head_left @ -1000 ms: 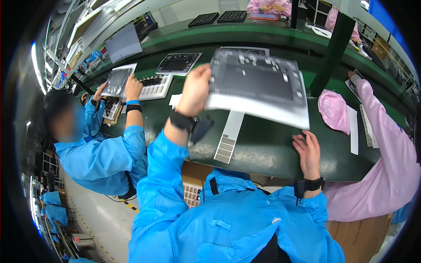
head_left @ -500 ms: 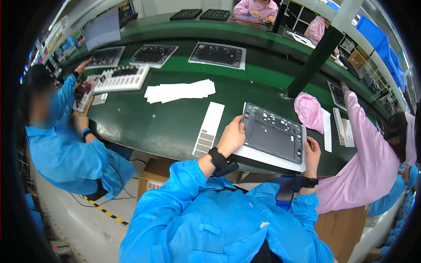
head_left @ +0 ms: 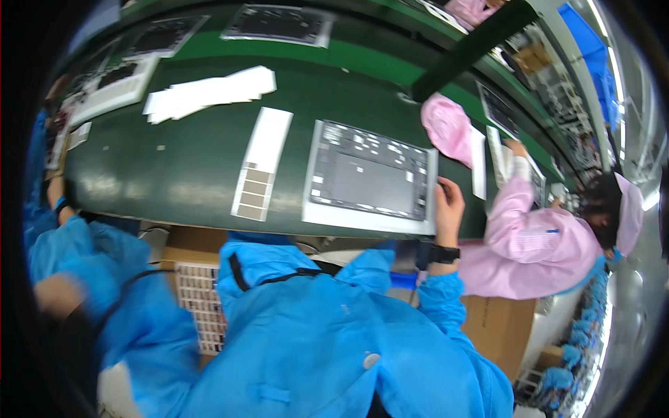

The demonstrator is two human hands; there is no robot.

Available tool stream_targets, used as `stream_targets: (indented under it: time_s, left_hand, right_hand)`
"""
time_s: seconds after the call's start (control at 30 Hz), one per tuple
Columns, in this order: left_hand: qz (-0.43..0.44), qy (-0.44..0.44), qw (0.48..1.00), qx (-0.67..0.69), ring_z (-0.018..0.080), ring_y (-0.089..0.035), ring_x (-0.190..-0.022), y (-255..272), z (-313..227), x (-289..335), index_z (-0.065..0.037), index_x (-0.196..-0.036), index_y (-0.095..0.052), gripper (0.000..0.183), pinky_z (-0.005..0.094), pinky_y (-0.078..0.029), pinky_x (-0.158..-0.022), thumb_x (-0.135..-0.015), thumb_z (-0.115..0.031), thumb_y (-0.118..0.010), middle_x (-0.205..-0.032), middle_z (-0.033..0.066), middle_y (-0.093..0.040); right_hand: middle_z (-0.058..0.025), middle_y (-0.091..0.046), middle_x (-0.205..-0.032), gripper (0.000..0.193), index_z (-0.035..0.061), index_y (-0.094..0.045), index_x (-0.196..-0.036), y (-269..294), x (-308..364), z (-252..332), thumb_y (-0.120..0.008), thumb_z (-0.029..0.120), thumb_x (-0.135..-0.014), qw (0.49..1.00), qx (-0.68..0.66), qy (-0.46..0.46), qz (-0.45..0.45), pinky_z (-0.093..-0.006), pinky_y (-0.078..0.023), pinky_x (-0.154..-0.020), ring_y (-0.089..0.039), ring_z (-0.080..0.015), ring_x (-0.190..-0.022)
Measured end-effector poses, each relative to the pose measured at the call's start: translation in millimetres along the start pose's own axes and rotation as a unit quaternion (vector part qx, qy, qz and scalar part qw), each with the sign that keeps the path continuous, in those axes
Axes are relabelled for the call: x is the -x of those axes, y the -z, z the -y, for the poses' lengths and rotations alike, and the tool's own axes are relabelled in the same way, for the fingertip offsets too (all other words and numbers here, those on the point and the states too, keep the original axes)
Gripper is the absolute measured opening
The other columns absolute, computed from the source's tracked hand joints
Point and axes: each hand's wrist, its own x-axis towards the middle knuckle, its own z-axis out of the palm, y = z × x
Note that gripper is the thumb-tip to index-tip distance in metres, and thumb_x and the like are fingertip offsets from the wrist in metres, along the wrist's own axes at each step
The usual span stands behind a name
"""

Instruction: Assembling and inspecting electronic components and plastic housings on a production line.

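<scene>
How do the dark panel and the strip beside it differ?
The dark panel is broad; the strip is narrow. The panel bears small white patches; the white strip has brownish blocks. The right hand is at the right edge of the panel's white sheet; no hand is on the strip. Both lie over the green table.

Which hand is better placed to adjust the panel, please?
Probably the right hand: it is at the right edge of the sheet under the panel, while the left hand, blurred, is far to the left.
</scene>
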Motion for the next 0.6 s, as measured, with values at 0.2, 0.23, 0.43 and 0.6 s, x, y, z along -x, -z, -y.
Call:
stream_targets:
  time_s: [0.2,0.23,0.43,0.6]
  left_hand:
    - [0.018,0.035,0.998,0.047,0.0261,-0.064,-0.102,30.5,48.1,69.8,0.001,-0.121,-0.060,0.035,0.0384,-0.050,-0.092,-0.097,-0.023,-0.052,-0.112,0.0154,-0.066]
    - [0.014,0.031,0.999,0.041,0.0262,-0.063,-0.102,41.9,50.1,79.3,0.001,-0.121,-0.060,0.035,0.0385,-0.050,-0.093,-0.096,-0.023,-0.052,-0.112,0.0157,-0.066]
    - [-0.084,-0.096,0.989,0.078,0.0269,-0.062,-0.106,33.2,130.4,92.5,0.002,-0.122,-0.058,0.037,0.0390,-0.049,-0.095,-0.095,-0.023,-0.053,-0.115,0.0177,-0.064]
    - [-0.035,-0.100,0.990,0.091,0.0276,-0.062,-0.108,60.3,152.4,105.3,0.004,-0.123,-0.057,0.039,0.0395,-0.049,-0.096,-0.094,-0.022,-0.053,-0.117,0.0193,-0.063]
  right_hand:
    - [-0.0021,-0.064,-0.098,0.019,-0.0025,-0.063,-0.111,9.1,-0.7,7.5,-0.058,0.005,-0.094,0.999,0.001,-0.034,-0.015,-0.0209,-0.044,-0.077,-0.055,-0.0062,-0.087]
    - [-0.0021,-0.064,-0.098,0.018,-0.0023,-0.063,-0.110,1.2,1.7,8.0,-0.059,0.005,-0.094,1.000,0.014,-0.025,-0.006,-0.0218,-0.045,-0.079,-0.056,-0.0073,-0.088]
    - [-0.0026,-0.064,-0.101,0.017,-0.0021,-0.065,-0.108,7.0,33.6,-5.7,-0.061,0.005,-0.093,0.998,0.058,-0.002,-0.017,-0.0232,-0.046,-0.084,-0.058,-0.0093,-0.092]
    - [-0.0012,-0.062,-0.091,0.018,-0.0013,-0.064,-0.110,2.1,26.9,24.7,-0.059,0.003,-0.093,0.998,0.024,-0.057,-0.025,-0.0217,-0.047,-0.079,-0.057,-0.0082,-0.084]
